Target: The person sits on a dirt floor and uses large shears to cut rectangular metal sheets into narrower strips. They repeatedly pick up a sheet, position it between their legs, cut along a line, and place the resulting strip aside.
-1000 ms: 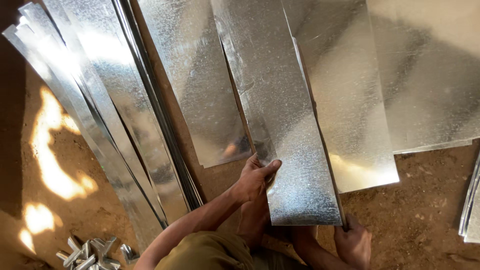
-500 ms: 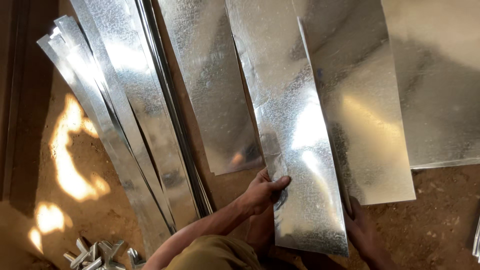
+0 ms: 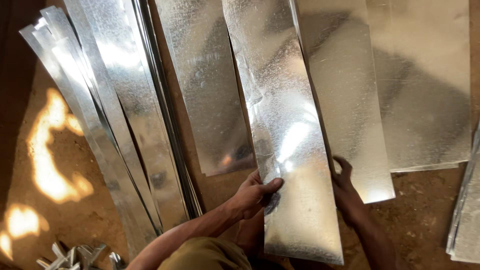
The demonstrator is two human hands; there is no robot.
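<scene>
Galvanised sheet-metal strip (image 3: 287, 150), long and narrow, spangled finish, running from the top centre of the frame down to the bottom centre, lifted slightly above the ground; bright glare patch at mid-length, slight buckle along its left edge.

Left hand (image 3: 255, 195), lower centre: clamped on the strip's left edge, thumb lying across the top face, fingers curled beneath.

Right hand (image 3: 345, 192), lower right of centre: gripping the strip's right edge, fingers hooked over it, forearm leading off to the bottom right.

Flat sheet (image 3: 205, 85), upper centre-left: lying on the ground, just beside the held strip's left edge, partly overlapped by it.

Second flat sheet (image 3: 350, 100), upper centre-right: lying under the strip's right edge, its lower corner just past the right hand.

Wide sheet (image 3: 425, 80), upper right: on the ground, overlapped by the second sheet.

Bundle of narrow strips (image 3: 105, 115), left side: fanned stack slanting from upper left towards lower centre.

Stack edges (image 3: 465, 215), far right margin: only partly in view.

Small bent metal offcuts (image 3: 75, 255), bottom left corner: loose heap.

Earthen floor (image 3: 425, 205): brown, bare; sunlight patches at the left.
</scene>
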